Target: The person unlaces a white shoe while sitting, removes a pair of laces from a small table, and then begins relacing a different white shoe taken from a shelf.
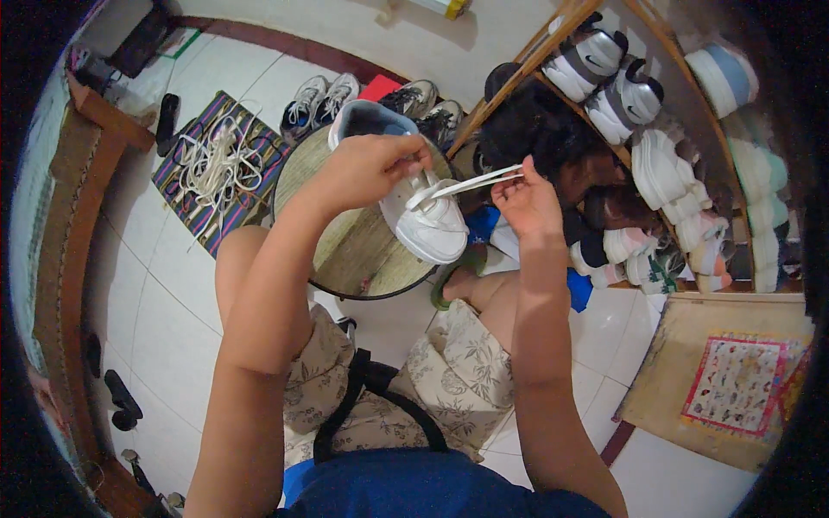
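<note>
A white sneaker [429, 231] with a pale blue lining rests on a round wooden stool top [350, 250], its toe toward the lower right. My left hand [367, 168] is closed in a pinch above the shoe's opening, on white shoelace by the eyelets; its fingertips partly cover that spot. Off to the right of the shoe, my right hand [528, 203] pinches the ends of the white shoelace [473, 183] between thumb and fingers. Two strands run taut from the front eyelets to that hand.
Loose white laces [220, 155] lie heaped on a striped mat [186, 173] at the left. Several sneakers [306, 99] stand behind the stool. A wooden shoe rack [682, 173] full of shoes rises on the right. My knees flank the stool.
</note>
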Tool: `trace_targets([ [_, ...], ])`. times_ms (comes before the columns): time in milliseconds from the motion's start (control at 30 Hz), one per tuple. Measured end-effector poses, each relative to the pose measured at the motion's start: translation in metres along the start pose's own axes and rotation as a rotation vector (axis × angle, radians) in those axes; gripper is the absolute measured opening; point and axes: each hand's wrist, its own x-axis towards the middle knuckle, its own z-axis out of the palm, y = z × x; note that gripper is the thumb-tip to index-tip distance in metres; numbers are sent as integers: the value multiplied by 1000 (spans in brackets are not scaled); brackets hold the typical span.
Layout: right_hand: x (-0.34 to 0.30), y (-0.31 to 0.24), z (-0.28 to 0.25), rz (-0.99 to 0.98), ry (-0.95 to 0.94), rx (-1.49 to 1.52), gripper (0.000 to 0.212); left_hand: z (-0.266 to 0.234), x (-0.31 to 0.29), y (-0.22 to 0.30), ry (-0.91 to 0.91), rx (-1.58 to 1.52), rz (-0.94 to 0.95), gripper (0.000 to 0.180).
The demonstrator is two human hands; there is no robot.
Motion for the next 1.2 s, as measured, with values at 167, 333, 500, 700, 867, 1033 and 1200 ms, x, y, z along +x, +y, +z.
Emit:
trace_targets([
  [167,-8,17,20,-594,-40,-945,23,-3,-3,-1,-29,7,20,11],
  [333,-50,26,44,-813,-511,-1313,12,-2,-5,-2,-11,20,6,11],
  [500,-62,48,46,-937,-646,-1520,19,-2,-7,-1,-7,-14,-38,9],
  [700,-64,49,47,-924,-599,-1585,23,-2,-5,0,-22,-20,-70,8],
  [867,-59,46,43,-784,-632,-1657,22,-3,-4,4,-39,3,-71,8],
  [1033,-65,47,51,-1188,-617,-1532,14,-6,-5,-6,-112,-44,-58,9],
  [1200,-28,11,24,-1278,-38,-1395,15,-12,-4,-3,-183,-46,-61,9],
])
